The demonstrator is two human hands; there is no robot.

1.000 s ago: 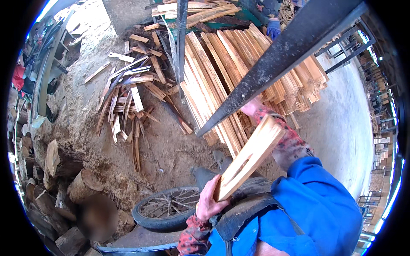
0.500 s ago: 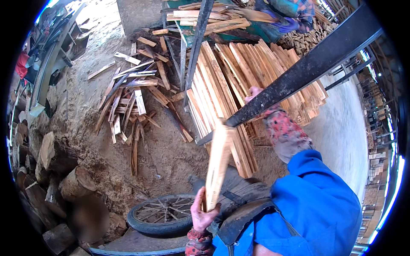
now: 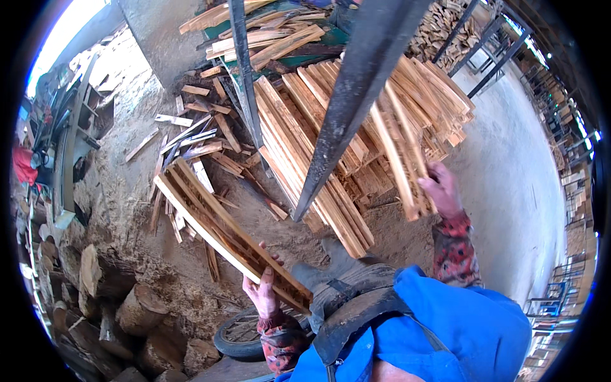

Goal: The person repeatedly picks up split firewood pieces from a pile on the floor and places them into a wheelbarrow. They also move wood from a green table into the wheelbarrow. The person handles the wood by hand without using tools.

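- At lower left of centre in the frame, a bundle of rough planks is being held aslant by the left hand. It is being clasped near its lower end, with the thumb over the wood and fingertips showing past the far edge; no open gap is being left.
- Right of centre, a pair of narrow slats is being gripped by the right hand, its fingers bent in at the lower end. The fingertips are being partly hidden, so how tightly they are closed cannot be fully judged.
- Behind the slats, a stack of sawn planks is being crossed by a dark metal bar. Whether the slats' upper ends are being supported by the stack cannot be told.
- Both loads are being carried near one end, so tipping or fanning apart could be caused by a slackened grip.
- With the bar standing between the two loads, a knock could be caused by a wide inward swing of either one.
- Loose planks could be dragged off the stack if a slat end is being caught on them.
- At lower centre, the spoked wheel is being left below the bundle, where a dropped plank could land.
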